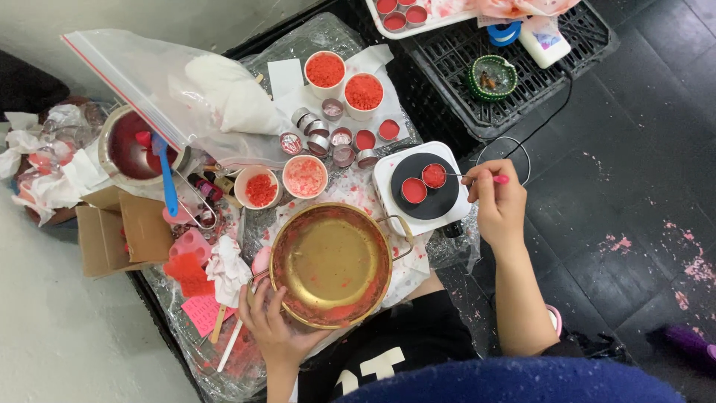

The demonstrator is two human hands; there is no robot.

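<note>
My left hand (270,321) grips the near rim of a round golden pan (332,263) smeared with red residue, on the plastic-covered table. My right hand (498,200) holds a thin stick with a pink end (477,177), its tip reaching into a small tin of red wax (434,175). That tin and a second red-filled tin (414,190) sit on the black plate of a small white hotplate (425,186).
Paper cups of red flakes (325,69) (364,91) (261,188) (305,176), several small tins (335,138), a clear zip bag (179,89), a metal pot with a blue spatula (134,149), a cardboard box (123,231). A black crate (522,82) holds a green candle holder (492,77).
</note>
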